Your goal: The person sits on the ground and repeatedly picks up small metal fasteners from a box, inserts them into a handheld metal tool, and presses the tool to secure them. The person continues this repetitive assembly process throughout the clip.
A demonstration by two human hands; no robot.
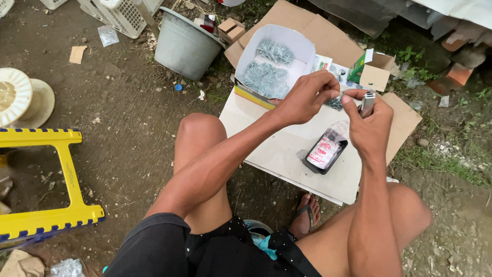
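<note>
Item: seated person working outdoors over a low white board used as the surface (287, 149), laid on flattened cardboard (405, 123) on bare dirt. Right hand (370, 125): fingers clamped around a small silver metal piece (367, 102), held upright above the board. Left hand (306, 96): fingertips pinched together beside that piece, apparently on something very small; what it is cannot be made out. Supply: open white box (277, 59) at the far edge of the board, holding heaps of small silvery metal parts (265, 79), a great many still loose in it. Beneath the right hand on the board: black tray (325, 152) with a clear packet printed red and white. Progress, judged from the layout: one piece in hand being fitted, the bulk of the stock unprocessed, no pile of finished pieces identifiable. Surroundings: grey bucket (185, 46) behind the box, small green-and-brown carton (373, 69) to its right, white plastic crate (120, 14) at top, yellow plastic stool (48, 179) and pale empty spool (20, 100) to the left, grass and rubble at right.
</note>
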